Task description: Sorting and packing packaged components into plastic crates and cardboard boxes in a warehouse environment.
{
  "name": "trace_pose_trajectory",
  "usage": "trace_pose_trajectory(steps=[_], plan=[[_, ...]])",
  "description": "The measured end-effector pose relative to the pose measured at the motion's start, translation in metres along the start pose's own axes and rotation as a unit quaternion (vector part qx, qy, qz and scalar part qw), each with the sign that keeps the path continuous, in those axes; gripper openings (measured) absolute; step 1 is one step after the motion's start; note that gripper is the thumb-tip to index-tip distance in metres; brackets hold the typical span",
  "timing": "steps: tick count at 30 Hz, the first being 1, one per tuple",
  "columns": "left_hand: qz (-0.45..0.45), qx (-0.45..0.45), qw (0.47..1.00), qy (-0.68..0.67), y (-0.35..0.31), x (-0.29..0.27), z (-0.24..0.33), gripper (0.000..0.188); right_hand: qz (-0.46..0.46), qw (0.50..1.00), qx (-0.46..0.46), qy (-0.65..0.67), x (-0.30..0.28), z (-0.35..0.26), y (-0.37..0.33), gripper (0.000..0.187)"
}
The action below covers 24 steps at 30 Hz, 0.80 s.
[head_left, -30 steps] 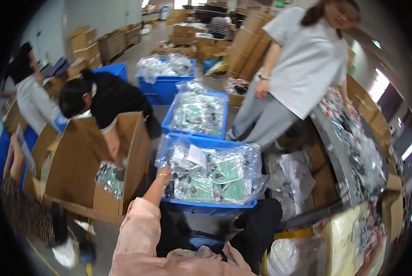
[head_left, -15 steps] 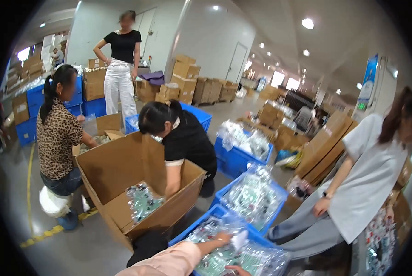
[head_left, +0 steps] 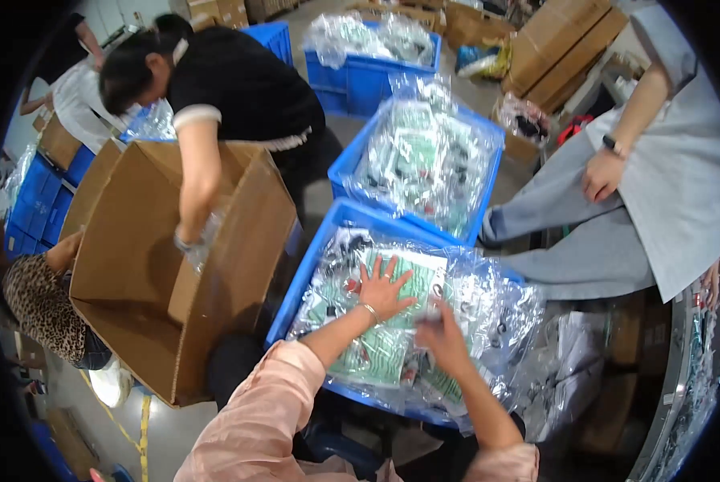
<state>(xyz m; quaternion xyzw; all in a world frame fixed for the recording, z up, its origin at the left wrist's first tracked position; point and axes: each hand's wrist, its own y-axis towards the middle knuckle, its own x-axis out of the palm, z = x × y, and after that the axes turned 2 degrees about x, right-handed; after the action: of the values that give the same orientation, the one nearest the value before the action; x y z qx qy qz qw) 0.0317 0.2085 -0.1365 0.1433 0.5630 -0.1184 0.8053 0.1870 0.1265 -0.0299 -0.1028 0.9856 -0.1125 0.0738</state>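
The left hand (head_left: 385, 296) lies palm down, fingers spread wide and gripping nothing, on a clear bag with a green-printed sheet (head_left: 422, 267). The right hand (head_left: 444, 336) is just beside it, over the same layer of bags, fingers partly bent; blur hides whether it has hold of anything. The bags fill a blue crate (head_left: 302, 281) directly below both hands. Beyond it stands a second blue crate (head_left: 340, 172); to the left, a cardboard box (head_left: 243, 265) into which a co-worker (head_left: 239, 80) reaches.
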Motion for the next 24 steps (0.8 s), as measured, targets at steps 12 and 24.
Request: trace_pose_trajectory(steps=[12, 24], plan=[[-0.083, -0.009, 0.996, 0.008, 0.033, 0.061, 0.006, 0.061, 0.119, 0.900, 0.115, -0.404, -0.040, 0.168, 0.059, 0.066], [-0.197, 0.183, 0.951, -0.151, -0.007, -0.151, -0.033, 0.050, 0.036, 0.901, 0.013, -0.433, -0.021, 0.105, 0.004, 0.067]])
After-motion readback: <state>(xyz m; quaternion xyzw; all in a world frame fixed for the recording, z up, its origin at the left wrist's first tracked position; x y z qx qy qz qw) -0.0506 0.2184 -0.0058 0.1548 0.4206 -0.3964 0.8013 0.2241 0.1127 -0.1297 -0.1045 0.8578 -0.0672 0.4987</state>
